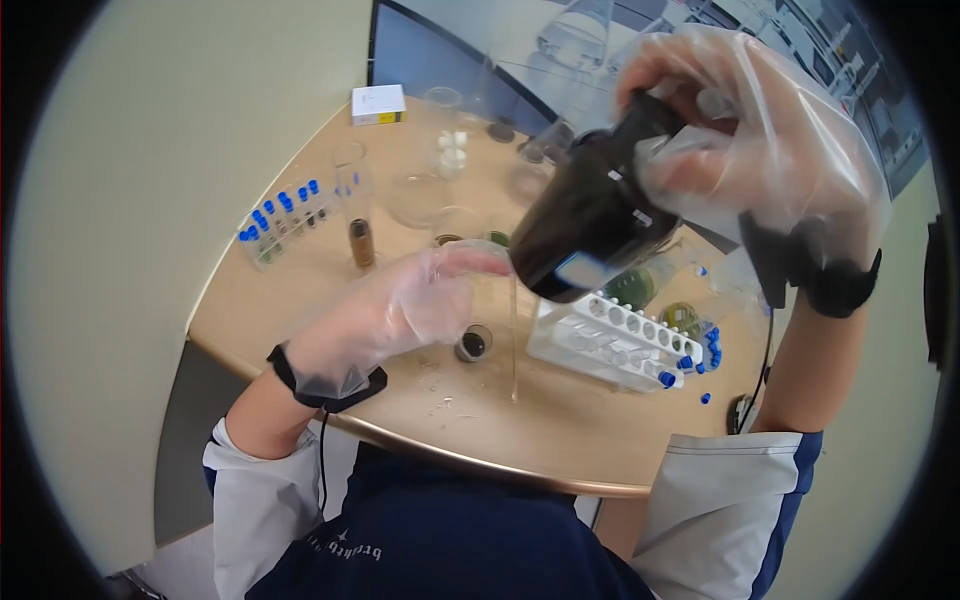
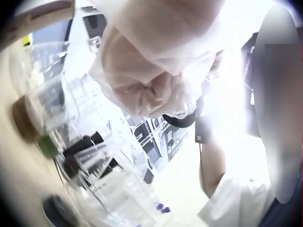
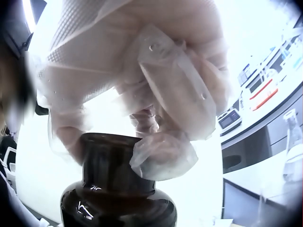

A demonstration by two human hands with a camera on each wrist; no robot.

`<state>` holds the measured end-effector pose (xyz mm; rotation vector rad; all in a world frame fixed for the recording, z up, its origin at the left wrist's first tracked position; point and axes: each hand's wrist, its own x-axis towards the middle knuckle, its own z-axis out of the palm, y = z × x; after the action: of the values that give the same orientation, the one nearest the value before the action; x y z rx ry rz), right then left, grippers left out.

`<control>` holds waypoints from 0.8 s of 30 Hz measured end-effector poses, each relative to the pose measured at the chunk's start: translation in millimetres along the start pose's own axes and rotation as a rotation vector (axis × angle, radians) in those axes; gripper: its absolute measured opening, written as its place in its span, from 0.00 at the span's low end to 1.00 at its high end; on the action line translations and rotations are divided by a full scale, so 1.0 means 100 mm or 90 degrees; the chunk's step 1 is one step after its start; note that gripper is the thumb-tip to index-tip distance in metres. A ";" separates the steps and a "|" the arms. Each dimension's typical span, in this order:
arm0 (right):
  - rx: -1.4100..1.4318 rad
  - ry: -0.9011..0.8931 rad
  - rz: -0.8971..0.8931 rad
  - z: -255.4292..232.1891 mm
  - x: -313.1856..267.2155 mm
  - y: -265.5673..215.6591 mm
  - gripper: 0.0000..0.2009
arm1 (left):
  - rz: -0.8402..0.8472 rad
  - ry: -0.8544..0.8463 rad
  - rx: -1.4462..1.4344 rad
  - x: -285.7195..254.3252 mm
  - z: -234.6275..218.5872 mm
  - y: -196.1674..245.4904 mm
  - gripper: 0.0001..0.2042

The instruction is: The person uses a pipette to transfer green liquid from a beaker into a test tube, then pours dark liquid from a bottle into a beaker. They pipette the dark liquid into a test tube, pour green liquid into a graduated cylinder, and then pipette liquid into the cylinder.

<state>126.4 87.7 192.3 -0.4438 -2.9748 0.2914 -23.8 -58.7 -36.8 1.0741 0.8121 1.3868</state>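
A dark brown glass bottle (image 1: 600, 205) with a white and blue label is held up in front of me. My right hand (image 1: 750, 130), in a clear plastic glove, grips it round the neck. The open rim of the bottle neck (image 3: 113, 142) shows between the gloved fingers in the right wrist view. My left hand (image 1: 415, 305), gloved likewise, points its forefinger at the bottle's base. Curled fingers (image 2: 151, 94) show in the left wrist view. A thin glass rod (image 1: 514, 345) runs down from that fingertip; I cannot tell whether the hand pinches it.
A small cup with dark contents (image 1: 473, 344) stands below the left hand. On the right is a white test tube rack (image 1: 610, 345); blue-capped tubes (image 1: 280, 222) stand at the left. A brown-filled vial (image 1: 361, 243), a white box (image 1: 378, 104) and glassware with green liquid (image 1: 632, 288) surround them.
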 end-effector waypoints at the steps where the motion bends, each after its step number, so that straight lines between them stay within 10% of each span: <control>1: -0.033 -0.044 -0.017 0.01 0.05 -0.09 0.29 | -0.014 -0.042 -0.130 -0.03 -0.05 -0.04 0.35; 6: -0.032 -0.069 -0.225 0.21 0.18 -0.30 0.24 | -0.044 -0.137 -0.459 -0.11 -0.13 -0.30 0.42; 14: 0.150 -0.105 -0.117 0.42 0.24 -0.57 0.16 | 0.012 -0.065 -0.397 -0.34 -0.19 -0.25 0.47; 19: 0.223 -0.141 -0.198 0.56 0.28 -0.49 0.18 | 0.008 0.020 -0.401 -0.57 -0.29 -0.38 0.37; 22: 0.192 -0.129 -0.280 0.73 0.27 -0.36 0.20 | -0.069 0.276 -0.344 -0.70 -0.17 -0.36 0.43; 24: 0.145 -0.148 -0.227 0.83 0.24 -0.39 0.21 | -0.089 0.224 -0.349 -0.85 -0.24 -0.41 0.43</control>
<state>80.8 44.0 121.2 0.1553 -3.1098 0.6703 -37.0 -134.9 -95.3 0.3506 0.6786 1.5747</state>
